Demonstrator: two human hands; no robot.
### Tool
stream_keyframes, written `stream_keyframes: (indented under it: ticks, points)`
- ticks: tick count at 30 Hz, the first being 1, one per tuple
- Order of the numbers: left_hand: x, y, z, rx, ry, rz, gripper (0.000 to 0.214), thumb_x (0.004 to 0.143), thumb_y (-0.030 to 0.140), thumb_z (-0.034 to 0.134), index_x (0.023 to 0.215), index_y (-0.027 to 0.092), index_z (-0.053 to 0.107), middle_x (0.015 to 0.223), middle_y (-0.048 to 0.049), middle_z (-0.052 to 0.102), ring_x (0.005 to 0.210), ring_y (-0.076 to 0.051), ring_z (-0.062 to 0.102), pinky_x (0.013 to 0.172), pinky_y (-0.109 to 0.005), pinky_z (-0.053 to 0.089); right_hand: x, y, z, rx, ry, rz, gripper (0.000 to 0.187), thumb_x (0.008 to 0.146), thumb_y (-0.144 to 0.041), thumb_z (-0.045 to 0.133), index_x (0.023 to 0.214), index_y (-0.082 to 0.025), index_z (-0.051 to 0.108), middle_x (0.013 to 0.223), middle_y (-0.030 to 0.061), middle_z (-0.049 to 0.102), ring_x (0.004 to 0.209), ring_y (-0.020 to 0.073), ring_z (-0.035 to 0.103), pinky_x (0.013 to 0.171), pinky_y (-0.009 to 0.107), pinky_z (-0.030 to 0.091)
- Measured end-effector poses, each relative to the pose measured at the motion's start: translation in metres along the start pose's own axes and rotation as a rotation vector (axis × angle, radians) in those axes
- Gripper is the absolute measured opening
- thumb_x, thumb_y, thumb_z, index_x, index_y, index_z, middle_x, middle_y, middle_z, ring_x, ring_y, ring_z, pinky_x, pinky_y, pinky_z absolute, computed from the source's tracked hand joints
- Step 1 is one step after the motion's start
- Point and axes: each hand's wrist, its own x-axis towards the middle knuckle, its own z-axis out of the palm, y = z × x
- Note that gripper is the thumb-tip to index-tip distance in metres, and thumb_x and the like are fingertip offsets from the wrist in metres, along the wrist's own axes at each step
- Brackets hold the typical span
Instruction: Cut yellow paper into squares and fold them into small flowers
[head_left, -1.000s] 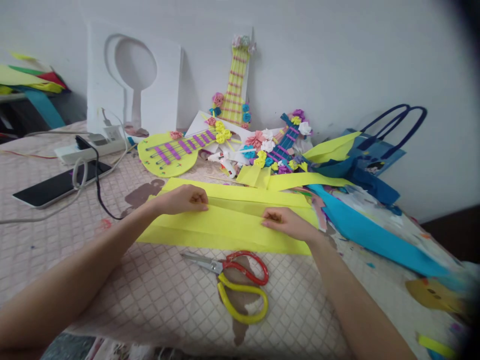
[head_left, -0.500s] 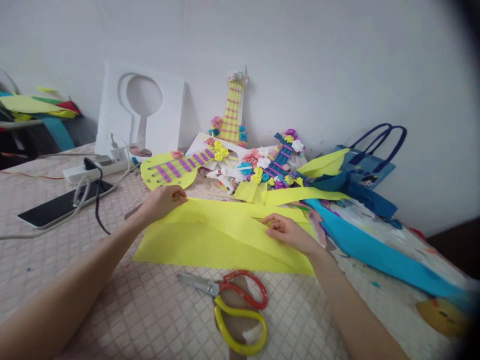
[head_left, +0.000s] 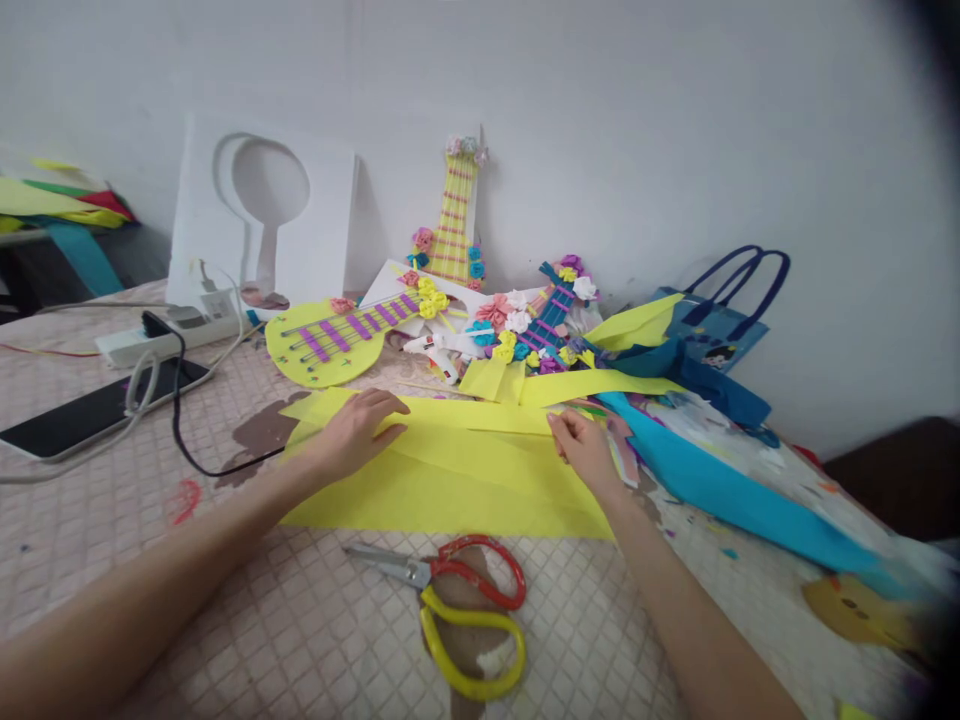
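A wide sheet of yellow crepe paper lies on the table, with a long band folded along its far edge. My left hand rests over the left part of that band, thumb and fingers apart. At the band's right end, my right hand has thumb and fingertips pinched together on the yellow paper. Just nearer than the sheet are scissors with one red and one yellow handle, blades pointing left and slightly parted. Neither hand touches them.
Behind the paper stand a yellow guitar craft, a white glue gun and paper flowers. To the left are a power strip, a phone and cables. A blue paper strip and blue bag are at right.
My left hand has let go of the far-left edge, slid right and spread its fingers. My right hand has moved to the band's right end and closed on it. The view has shifted slightly.
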Motion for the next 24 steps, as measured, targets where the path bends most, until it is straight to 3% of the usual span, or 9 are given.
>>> stream_keyframes:
  ticks: [2,5,9,13,17,21,24]
  points:
    - [-0.002,0.002,0.004,-0.03,-0.04,0.062,0.021,0.087,0.031,0.048,0.098,0.018,0.06,0.1,-0.0093,0.064,0.096,-0.022,0.057,0.087,-0.037,0.044,-0.002,-0.004,0.003,-0.004,-0.06,-0.017,0.033,0.082,-0.05,0.049,0.067,-0.021,0.047,0.056,-0.0023,0.051,0.052,0.0136,0.049,0.051,0.026,0.037]
    - [-0.003,0.005,0.007,-0.037,-0.124,0.123,0.023,0.085,0.032,0.053,0.102,0.018,0.06,0.106,-0.0101,0.063,0.1,-0.023,0.056,0.089,-0.038,0.043,-0.006,-0.008,0.009,-0.011,-0.251,-0.098,0.025,0.082,-0.043,0.052,0.083,-0.018,0.054,0.075,0.0014,0.059,0.068,0.0147,0.055,0.061,0.026,0.042]
    - [-0.003,0.007,0.008,-0.043,-0.199,0.132,0.024,0.084,0.03,0.054,0.104,0.019,0.061,0.109,-0.0107,0.063,0.102,-0.023,0.057,0.09,-0.038,0.043,-0.01,-0.007,0.019,-0.121,-0.409,-0.18,0.024,0.079,-0.035,0.056,0.094,-0.015,0.054,0.082,0.003,0.06,0.073,0.0151,0.055,0.067,0.028,0.042]
    - [-0.003,0.004,0.012,-0.044,-0.193,0.133,0.024,0.085,0.029,0.053,0.105,0.019,0.061,0.109,-0.0109,0.063,0.101,-0.023,0.057,0.09,-0.038,0.044,-0.011,-0.003,0.022,-0.232,-0.432,-0.187,0.017,0.077,-0.03,0.059,0.086,-0.016,0.056,0.071,-0.0003,0.055,0.067,0.015,0.051,0.063,0.027,0.039]
    - [-0.004,0.0,0.015,-0.038,-0.187,0.149,0.025,0.086,0.028,0.051,0.107,0.019,0.06,0.11,-0.011,0.062,0.103,-0.023,0.055,0.091,-0.038,0.043,-0.011,-0.004,0.021,-0.229,-0.403,-0.204,0.017,0.074,-0.027,0.061,0.085,-0.016,0.056,0.086,0.0041,0.056,0.08,0.0167,0.052,0.072,0.03,0.04]
    - [-0.005,-0.004,0.016,-0.029,-0.195,0.165,0.023,0.087,0.025,0.049,0.107,0.019,0.06,0.111,-0.0102,0.062,0.104,-0.022,0.055,0.092,-0.04,0.041,-0.011,-0.006,0.021,-0.098,-0.344,-0.16,0.018,0.066,-0.025,0.067,0.081,-0.018,0.059,0.076,0.0017,0.057,0.077,0.018,0.05,0.071,0.031,0.038]
    - [-0.003,0.0,0.015,-0.075,-0.144,0.15,0.023,0.086,0.023,0.05,0.105,0.018,0.061,0.109,-0.0106,0.062,0.102,-0.022,0.056,0.091,-0.039,0.042,-0.01,-0.011,0.021,-0.009,-0.288,-0.119,0.011,0.073,-0.028,0.061,0.076,-0.019,0.057,0.071,0.0008,0.056,0.071,0.0166,0.05,0.066,0.029,0.038]
